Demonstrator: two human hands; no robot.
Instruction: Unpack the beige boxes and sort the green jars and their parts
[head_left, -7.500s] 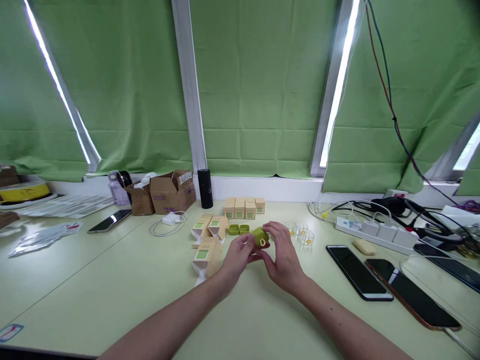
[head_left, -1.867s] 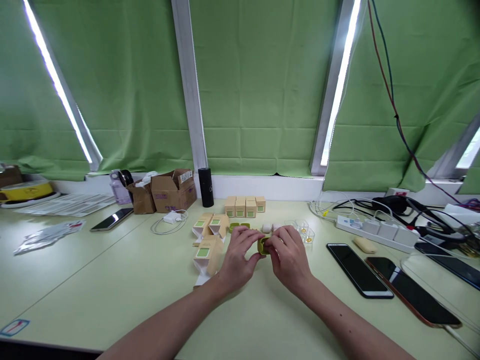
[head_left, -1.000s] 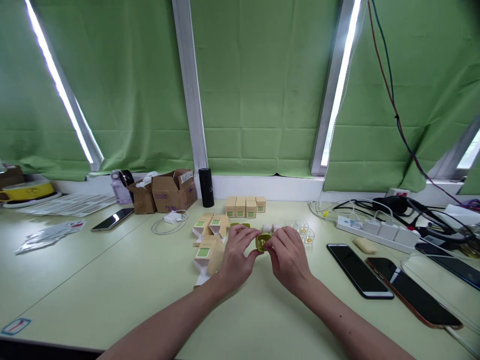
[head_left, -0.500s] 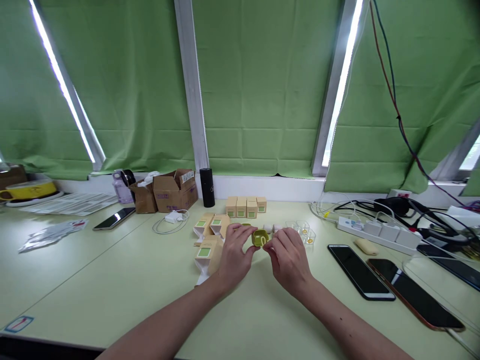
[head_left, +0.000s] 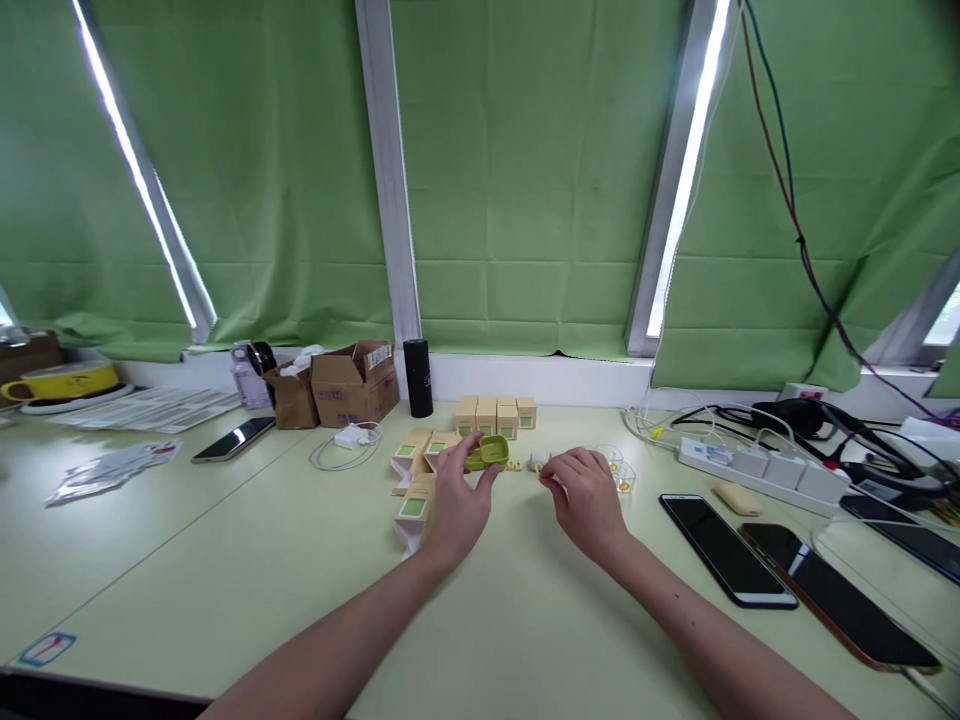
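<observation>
My left hand (head_left: 457, 508) holds a small olive-green, open-topped square case (head_left: 494, 449) between thumb and forefinger, at or just above the table. Another green piece (head_left: 473, 461) shows partly behind my fingers. My right hand (head_left: 589, 503) is pinched near a small white cylinder (head_left: 537, 461); whatever is between its fingertips is too small to make out. Small yellowish loops (head_left: 514, 465) lie between the hands. Beyond my right hand are clear little boxes (head_left: 624, 478) with gold-coloured bits inside. Opened kraft boxes (head_left: 414, 505) with green labels lie left of my left hand.
Several closed kraft boxes (head_left: 486, 413) stand at the back, near a black cylinder (head_left: 418, 378) and a cardboard carton (head_left: 354, 385). Phones (head_left: 726, 550) and a power strip (head_left: 757, 470) with cables lie on the right. A charger (head_left: 351, 436) sits to the left.
The green case was turned and fingered by both hands. In the last half second my left hand carries it left and away from me, while my right hand has come off it, still pinched.
</observation>
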